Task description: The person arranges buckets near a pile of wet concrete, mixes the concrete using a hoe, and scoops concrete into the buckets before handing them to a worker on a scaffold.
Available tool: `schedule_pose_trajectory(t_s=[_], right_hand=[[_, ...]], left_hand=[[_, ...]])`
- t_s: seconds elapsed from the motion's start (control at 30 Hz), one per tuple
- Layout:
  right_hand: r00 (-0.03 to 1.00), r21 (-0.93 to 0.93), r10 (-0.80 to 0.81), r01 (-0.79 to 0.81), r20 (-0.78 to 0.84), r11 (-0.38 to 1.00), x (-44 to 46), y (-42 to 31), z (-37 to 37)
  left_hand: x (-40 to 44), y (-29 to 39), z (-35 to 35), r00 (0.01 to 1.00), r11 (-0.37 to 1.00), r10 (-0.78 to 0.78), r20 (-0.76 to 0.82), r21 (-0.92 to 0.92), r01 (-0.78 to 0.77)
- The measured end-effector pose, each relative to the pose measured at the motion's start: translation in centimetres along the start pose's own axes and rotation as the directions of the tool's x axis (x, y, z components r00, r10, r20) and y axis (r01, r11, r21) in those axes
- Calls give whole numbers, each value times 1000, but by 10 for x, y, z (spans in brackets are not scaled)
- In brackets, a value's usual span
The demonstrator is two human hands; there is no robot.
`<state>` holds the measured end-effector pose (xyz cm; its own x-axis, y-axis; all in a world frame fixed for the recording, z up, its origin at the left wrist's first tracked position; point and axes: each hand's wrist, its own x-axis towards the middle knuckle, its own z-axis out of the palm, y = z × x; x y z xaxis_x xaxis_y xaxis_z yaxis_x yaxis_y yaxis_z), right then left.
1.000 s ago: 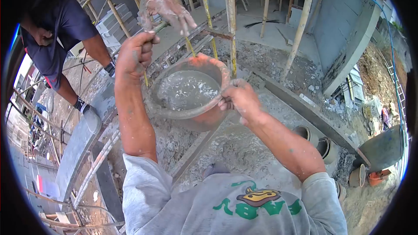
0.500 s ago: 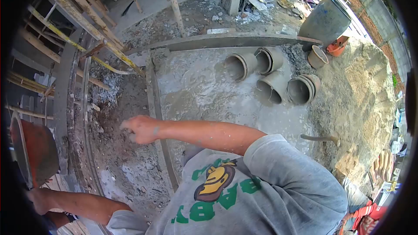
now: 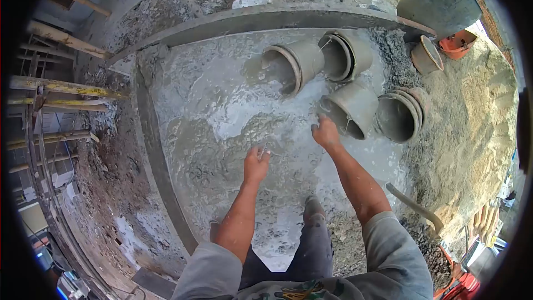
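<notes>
My left hand [image 3: 257,163] is held over the wet grey concrete, its fingers loosely bent, thumb apart, nothing visible in them. My right hand [image 3: 326,133] reaches forward with a finger stretched toward the rim of a tipped, cement-coated bucket [image 3: 355,103]; whether it touches the rim I cannot tell. Behind that bucket lie more grey buckets on their sides: a nested stack [image 3: 308,58] at left and another stack [image 3: 361,55] beside it. To the right lies a third nested stack [image 3: 422,105], mouths facing me.
A concrete kerb [image 3: 239,22] bounds the wet slab at the back, and a narrow one [image 3: 152,139] at left. A wooden handle [image 3: 413,205] sticks out at right beside a sand heap [image 3: 472,116]. A drum [image 3: 441,0], an upright bucket [image 3: 426,56] and an orange container [image 3: 458,43] stand back right.
My body and view have turned right, away from the reddish bucket beside my left hand, which has left view. Both hands now extend forward over the slab, the right near the tipped buckets.
</notes>
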<state>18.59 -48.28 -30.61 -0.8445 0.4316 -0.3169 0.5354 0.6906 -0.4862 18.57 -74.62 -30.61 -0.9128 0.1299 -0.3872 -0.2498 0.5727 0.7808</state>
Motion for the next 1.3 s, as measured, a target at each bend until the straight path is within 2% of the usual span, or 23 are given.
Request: schedule_pose_trajectory(t_s=[0.03, 0.07, 0.1, 0.13, 0.2, 0.23, 0.37, 0.4, 0.47, 0.57, 0.63, 0.7, 0.77, 0.83, 0.9, 1.0, 1.03, 1.1, 1.13, 1.17, 1.2, 1.27, 1.3], right_hand=[[977, -4, -173, 174, -125, 985, 48, -16, 20], [984, 12, -148, 150, -99, 989, 87, -52, 19], [913, -31, -350, 351, -208, 936, 129, -66, 29], [884, -101, -380, 367, -272, 925, 163, -77, 41], [916, -164, -300, 264, -266, 950, 208, -69, 85], [921, -234, -248, 181, -300, 955, 223, -62, 90], [929, -333, -314, 237, -197, 912, 191, -12, 79], [915, -346, -343, 257, -213, 902, 185, 5, 71], [923, -328, -296, 208, -246, 922, 170, 24, 48], [993, -347, -75, 40, -88, 937, 153, 23, 31], [999, -454, -1, -22, -50, 891, 153, 14, 36], [1000, -480, -4, 6, 5, 877, 152, 3, 52], [999, -421, -50, 41, -8, 906, 149, -5, 56], [999, -278, -34, 26, -23, 960, 132, -15, 61], [998, -265, -29, 12, -59, 964, 97, -38, 78], [991, -190, -71, 47, -117, 981, 47, -95, 108], [990, -171, -90, 70, -110, 983, 38, -123, 119], [988, -262, -137, 114, -72, 958, 42, -161, 140], [986, -306, -159, 136, -54, 942, 47, -178, 150], [954, -296, -284, 245, -99, 923, 54, -195, 160], [947, -333, -303, 252, -109, 909, 61, -211, 167], [933, -419, -336, 257, -126, 871, 76, -234, 183], [899, -422, -411, 316, -155, 850, 84, -243, 195]], left_hand=[[24, 0, 16, 999, 1000, -1, -36, 21, 1], [50, -11, 25, 997, 999, 1, -72, 53, 3], [79, -35, 33, 993, 998, -40, -114, 40, 45], [107, -59, 40, 984, 996, -80, -158, 21, 85], [160, -105, 32, 941, 986, -108, -320, 89, 143], [177, -124, 28, 939, 986, -111, -326, 82, 145], [208, -151, 38, 929, 984, -174, -326, -25, 176], [215, -147, 43, 929, 991, -129, -347, -12, 133], [221, -138, 60, 922, 998, -47, -384, 24, 60], [252, -138, 89, 981, 987, -13, -192, -162, -18], [258, -127, 101, 988, 942, -86, 129, -312, 123], [247, -128, 96, 958, 955, -272, 92, -96, 281], [227, -163, 100, 933, 917, -355, -53, -215, 336], [195, -170, 67, 911, 705, -338, 237, -577, 412], [158, -145, 17, 912, 642, -289, 290, -648, 409], [121, -160, -30, 880, 338, -387, 274, -846, 412], [117, -169, -44, 864, 295, -457, 213, -880, 373], [113, -192, -67, 804, 226, -588, 92, -936, 272], [116, -201, -73, 802, 167, -584, 128, -948, 273], [125, -208, -73, 803, 106, -574, 161, -958, 268], [132, -210, -73, 800, 37, -567, 198, -964, 264], [170, -211, -69, 783, 21, -606, 140, -981, 191], [187, -214, -66, 831, 21, -541, 128, -986, 166]])
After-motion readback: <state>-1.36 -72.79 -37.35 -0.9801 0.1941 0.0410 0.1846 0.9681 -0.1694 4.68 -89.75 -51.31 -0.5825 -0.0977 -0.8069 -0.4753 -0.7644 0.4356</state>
